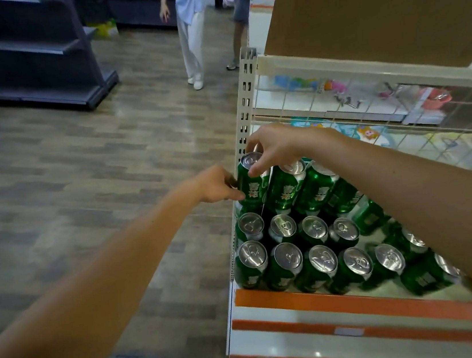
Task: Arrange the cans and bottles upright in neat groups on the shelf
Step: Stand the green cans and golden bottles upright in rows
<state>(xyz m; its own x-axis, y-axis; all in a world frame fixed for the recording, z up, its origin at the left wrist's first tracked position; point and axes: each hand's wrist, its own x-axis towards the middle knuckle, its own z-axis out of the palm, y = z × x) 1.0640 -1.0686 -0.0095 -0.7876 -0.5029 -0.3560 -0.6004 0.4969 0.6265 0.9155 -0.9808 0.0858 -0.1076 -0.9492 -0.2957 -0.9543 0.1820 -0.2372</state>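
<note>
Several green cans with silver tops stand in rows on a white shelf (294,336) with orange edge strips. A second layer of green cans is stacked on the back rows. The leftmost upper can (249,181) stands at the shelf's left end. My right hand (273,150) pinches its rim from above. My left hand (217,185) grips its side from the left. More green cans (369,217) to the right lean or lie partly hidden under my right forearm.
A perforated shelf upright (245,108) rises just behind the held can. A wire-backed shelf above holds colourful packages (336,87). A cardboard panel (379,0) hangs overhead at right. Two people (192,19) stand in the aisle beyond. A dark shelving unit (26,53) sits far left.
</note>
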